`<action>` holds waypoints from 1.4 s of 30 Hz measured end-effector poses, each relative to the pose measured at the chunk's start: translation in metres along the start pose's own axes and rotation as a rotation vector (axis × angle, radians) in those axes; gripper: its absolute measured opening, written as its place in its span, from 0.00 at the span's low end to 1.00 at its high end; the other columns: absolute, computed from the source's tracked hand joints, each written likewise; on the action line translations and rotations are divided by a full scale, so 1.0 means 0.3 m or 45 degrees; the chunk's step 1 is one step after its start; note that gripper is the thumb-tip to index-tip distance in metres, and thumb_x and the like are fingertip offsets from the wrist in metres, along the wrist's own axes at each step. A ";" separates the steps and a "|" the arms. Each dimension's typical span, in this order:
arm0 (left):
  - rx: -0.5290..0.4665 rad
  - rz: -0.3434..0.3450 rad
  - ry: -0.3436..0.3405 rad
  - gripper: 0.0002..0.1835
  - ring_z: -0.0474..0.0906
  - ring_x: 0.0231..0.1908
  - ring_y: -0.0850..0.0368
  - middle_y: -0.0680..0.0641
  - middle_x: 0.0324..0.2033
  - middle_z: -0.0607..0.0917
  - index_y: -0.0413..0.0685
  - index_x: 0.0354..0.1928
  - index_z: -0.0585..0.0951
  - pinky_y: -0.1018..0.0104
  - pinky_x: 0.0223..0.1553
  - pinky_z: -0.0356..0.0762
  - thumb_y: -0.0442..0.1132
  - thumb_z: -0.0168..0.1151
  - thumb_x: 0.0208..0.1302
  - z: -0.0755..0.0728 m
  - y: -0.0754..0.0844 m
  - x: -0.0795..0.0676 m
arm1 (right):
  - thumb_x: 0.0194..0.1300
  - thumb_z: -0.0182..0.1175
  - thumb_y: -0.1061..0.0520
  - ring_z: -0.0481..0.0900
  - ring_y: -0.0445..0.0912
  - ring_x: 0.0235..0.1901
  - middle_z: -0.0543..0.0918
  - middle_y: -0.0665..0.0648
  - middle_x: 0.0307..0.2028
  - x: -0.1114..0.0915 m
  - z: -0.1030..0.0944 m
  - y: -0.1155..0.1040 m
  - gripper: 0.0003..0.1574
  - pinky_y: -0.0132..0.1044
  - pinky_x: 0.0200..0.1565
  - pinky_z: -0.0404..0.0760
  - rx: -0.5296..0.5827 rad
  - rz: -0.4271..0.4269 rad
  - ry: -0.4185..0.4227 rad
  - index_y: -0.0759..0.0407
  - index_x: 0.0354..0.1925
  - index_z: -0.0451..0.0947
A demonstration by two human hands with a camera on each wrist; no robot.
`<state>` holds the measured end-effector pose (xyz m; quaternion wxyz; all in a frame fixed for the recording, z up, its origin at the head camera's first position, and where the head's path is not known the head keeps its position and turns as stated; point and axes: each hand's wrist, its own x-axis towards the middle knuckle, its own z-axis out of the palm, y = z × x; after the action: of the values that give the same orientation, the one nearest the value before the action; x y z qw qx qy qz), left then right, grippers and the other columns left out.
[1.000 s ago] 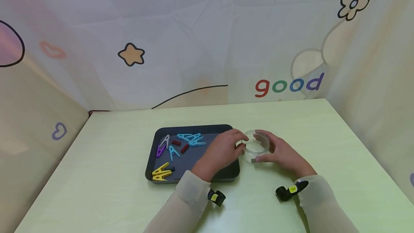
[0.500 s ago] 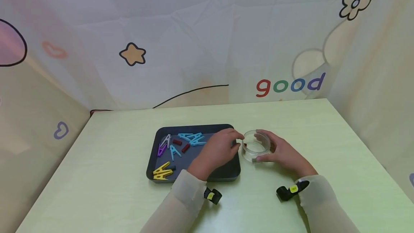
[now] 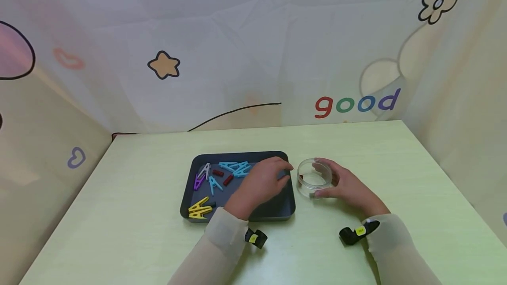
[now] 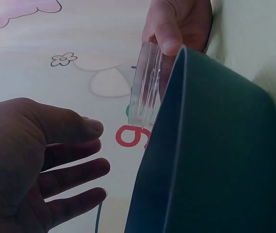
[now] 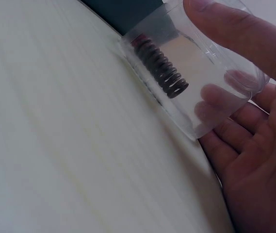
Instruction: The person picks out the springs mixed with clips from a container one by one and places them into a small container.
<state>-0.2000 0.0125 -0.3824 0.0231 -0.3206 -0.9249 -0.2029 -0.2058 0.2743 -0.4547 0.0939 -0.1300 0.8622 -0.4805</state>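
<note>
My right hand (image 3: 346, 188) holds a clear round jar (image 3: 314, 187) on the table, thumb on one side and fingers round the other. Inside the jar, a coil spring (image 5: 159, 65) lies tilted, red at one end, in the right wrist view. My left hand (image 3: 259, 184) hovers over the right part of a dark tray (image 3: 279, 210), holding nothing. In the left wrist view its fingers (image 4: 74, 174) are spread and relaxed, apart from the jar. Two dark red springs, one a coil spring (image 3: 218, 173) and the other a spring (image 3: 228, 180), lie in the tray.
Several light blue clothespins (image 3: 214, 185), a purple clothespin (image 3: 199, 182), a pale grey clothespin (image 3: 204, 171) and yellow clothespins (image 3: 200, 214) lie in the tray's left half. A small dark piece (image 3: 211, 205) is beside the yellow ones. A printed curtain (image 3: 237, 56) hangs behind the table.
My left hand has drawn back leftward from the jar's rim to over the tray, its fingers now apart from the jar. My right hand and the jar stay in place.
</note>
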 end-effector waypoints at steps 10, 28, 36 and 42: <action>-0.006 -0.059 -0.023 0.14 0.79 0.48 0.57 0.50 0.50 0.83 0.50 0.53 0.82 0.63 0.54 0.78 0.42 0.59 0.69 -0.017 -0.014 -0.020 | 0.48 0.75 0.42 0.61 0.55 0.71 0.68 0.51 0.70 0.000 0.000 0.002 0.58 0.59 0.69 0.60 -0.014 -0.005 -0.004 0.38 0.72 0.56; -0.043 -0.090 0.011 0.15 0.80 0.50 0.55 0.49 0.50 0.83 0.49 0.54 0.82 0.59 0.54 0.78 0.41 0.61 0.67 -0.034 -0.079 -0.052 | 0.47 0.75 0.42 0.59 0.54 0.72 0.66 0.52 0.70 0.000 0.003 0.002 0.59 0.54 0.68 0.61 -0.033 -0.005 0.003 0.40 0.72 0.56; -0.075 -0.105 0.074 0.14 0.80 0.52 0.51 0.47 0.51 0.84 0.46 0.52 0.83 0.56 0.55 0.77 0.40 0.62 0.65 -0.054 -0.111 -0.068 | 0.48 0.75 0.42 0.59 0.55 0.72 0.66 0.53 0.70 0.001 0.004 0.006 0.58 0.55 0.68 0.61 -0.040 0.001 0.001 0.39 0.72 0.55; -0.085 -0.128 0.105 0.14 0.80 0.53 0.50 0.46 0.51 0.84 0.45 0.52 0.83 0.55 0.55 0.77 0.39 0.63 0.65 -0.061 -0.142 -0.074 | 0.48 0.74 0.42 0.59 0.55 0.72 0.66 0.53 0.71 -0.001 0.005 -0.001 0.58 0.56 0.68 0.61 -0.043 0.005 0.004 0.39 0.72 0.55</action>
<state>-0.2096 -0.0379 -0.3848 0.0401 -0.2657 -0.9309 -0.2474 -0.2049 0.2731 -0.4552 0.0914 -0.1290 0.8707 -0.4658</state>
